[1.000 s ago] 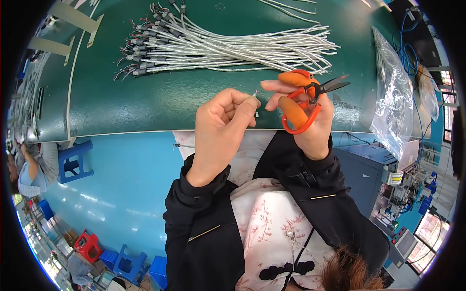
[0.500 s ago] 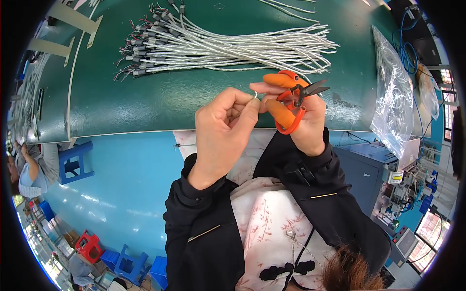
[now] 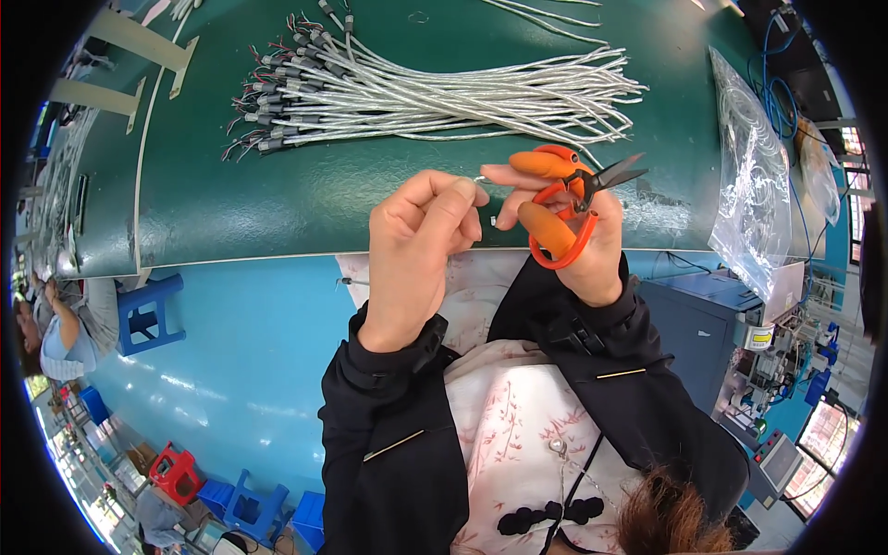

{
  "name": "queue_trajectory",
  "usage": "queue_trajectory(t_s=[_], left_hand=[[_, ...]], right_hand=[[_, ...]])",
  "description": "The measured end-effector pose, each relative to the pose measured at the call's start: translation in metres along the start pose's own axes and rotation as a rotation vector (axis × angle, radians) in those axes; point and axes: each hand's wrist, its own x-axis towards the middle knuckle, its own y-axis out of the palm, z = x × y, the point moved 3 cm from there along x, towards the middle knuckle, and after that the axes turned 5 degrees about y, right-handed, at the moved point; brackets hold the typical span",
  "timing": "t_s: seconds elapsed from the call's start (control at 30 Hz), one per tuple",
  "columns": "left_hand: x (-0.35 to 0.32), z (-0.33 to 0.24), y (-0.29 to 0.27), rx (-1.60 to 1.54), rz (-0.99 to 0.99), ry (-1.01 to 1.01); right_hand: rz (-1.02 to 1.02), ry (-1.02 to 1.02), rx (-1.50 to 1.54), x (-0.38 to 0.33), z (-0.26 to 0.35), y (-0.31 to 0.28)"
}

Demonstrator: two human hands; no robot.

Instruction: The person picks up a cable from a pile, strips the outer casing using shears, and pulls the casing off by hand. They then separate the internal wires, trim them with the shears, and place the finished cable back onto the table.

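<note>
Scissors [image 3: 588, 190] with orange-red handles hang on my right hand [image 3: 599, 242], blades half apart and pointing away to the right. Orange finger cots [image 3: 544, 165] cover two of its fingers, while its forefinger reaches toward my left fingertips. My left hand [image 3: 418, 236] is closed in a pinch on a thin silvery strand [image 3: 478, 179], whose tip pokes out between thumb and forefinger; most of it is hidden. Between the hands, a tiny white bit [image 3: 493, 221] shows near the table edge. Beyond them lies a bundle of silvery braided cables [image 3: 444, 92] with grey-black sleeves and red wire ends.
The green table [image 3: 305, 199] has white brackets [image 3: 139, 37] at its far left. Clear plastic bags [image 3: 751, 176] lie on the right side. A cable end [image 3: 346, 281] rests by my lap. Blue stools [image 3: 150, 314] and another person [image 3: 69, 324] are at the left.
My right hand has drawn slightly right and down with the scissors, opening a small gap from my left fingers. My left fingers still pinch, the thumb now turned more upward.
</note>
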Motion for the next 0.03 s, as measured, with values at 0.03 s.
queue_trajectory(t_s=[0.03], left_hand=[[0.0009,0.0008,-0.0022,-0.057,0.018,-0.015]], right_hand=[[0.001,0.001,0.003,-0.0001,-0.0006,0.0009]])
